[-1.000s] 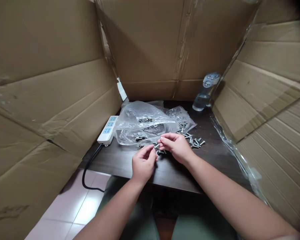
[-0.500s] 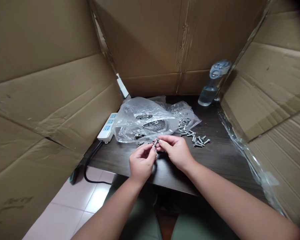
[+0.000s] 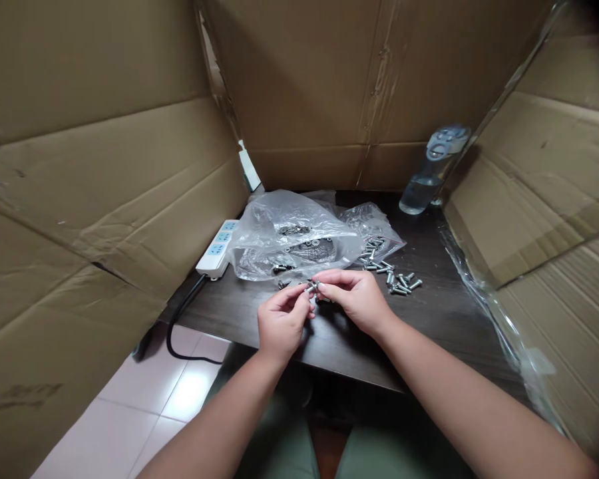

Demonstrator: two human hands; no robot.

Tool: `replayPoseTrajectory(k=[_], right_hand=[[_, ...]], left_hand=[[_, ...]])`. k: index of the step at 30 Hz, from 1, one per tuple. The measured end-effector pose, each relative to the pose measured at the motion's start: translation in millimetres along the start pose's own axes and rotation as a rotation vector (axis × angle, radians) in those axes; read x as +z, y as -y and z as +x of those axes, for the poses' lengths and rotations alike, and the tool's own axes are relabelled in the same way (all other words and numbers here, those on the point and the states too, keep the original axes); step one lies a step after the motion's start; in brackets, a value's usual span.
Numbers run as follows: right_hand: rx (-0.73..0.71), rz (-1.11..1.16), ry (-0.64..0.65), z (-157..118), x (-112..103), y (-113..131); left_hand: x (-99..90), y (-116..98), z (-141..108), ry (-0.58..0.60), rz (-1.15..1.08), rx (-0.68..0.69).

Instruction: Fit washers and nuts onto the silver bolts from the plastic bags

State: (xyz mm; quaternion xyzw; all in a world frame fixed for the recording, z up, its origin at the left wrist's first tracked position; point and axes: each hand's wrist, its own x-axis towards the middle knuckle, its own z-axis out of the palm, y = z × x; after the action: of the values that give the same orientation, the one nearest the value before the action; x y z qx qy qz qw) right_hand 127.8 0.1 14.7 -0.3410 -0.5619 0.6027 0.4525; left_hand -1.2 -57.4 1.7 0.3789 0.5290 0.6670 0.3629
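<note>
Cardboard walls (image 3: 104,166) surround both hands, left hand (image 3: 281,324) and right hand (image 3: 357,299), pinching one bolt (image 3: 311,287).

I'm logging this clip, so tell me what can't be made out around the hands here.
Head view:
- Small metal piece: too small, fingertips cover it; whether a nut is on it is unclear.
- Clear bag: crinkled plastic blurs its contents.
- Power strip: cable end cut off behind cardboard.
- Left hand, right hand: palms turned away.
</note>
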Motion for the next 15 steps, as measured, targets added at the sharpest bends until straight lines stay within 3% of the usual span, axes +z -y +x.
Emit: replayPoseTrajectory(k=[4,8,11,15], right_hand=[[-0.081,-0.088,0.048,0.1,-2.3,2.9],[-0.14,-0.103,0.089,1.3,-8.5,7.1],[-0.327,-0.223,0.049,4.6,-20.2,15.0],[-0.5,-0.322,-0.119,10.8,-41.8,29.6]], left_hand=[[-2.9,0.3,2.4,0.007,-0.058,-0.083],[0.4,-9.9,11.5,0.094,-0.086,-0.136],[15.2,-28.8,26.6,0.205,-0.065,-0.089],[46.5,-51.4,53.1,0.353,0.03,0.049]])
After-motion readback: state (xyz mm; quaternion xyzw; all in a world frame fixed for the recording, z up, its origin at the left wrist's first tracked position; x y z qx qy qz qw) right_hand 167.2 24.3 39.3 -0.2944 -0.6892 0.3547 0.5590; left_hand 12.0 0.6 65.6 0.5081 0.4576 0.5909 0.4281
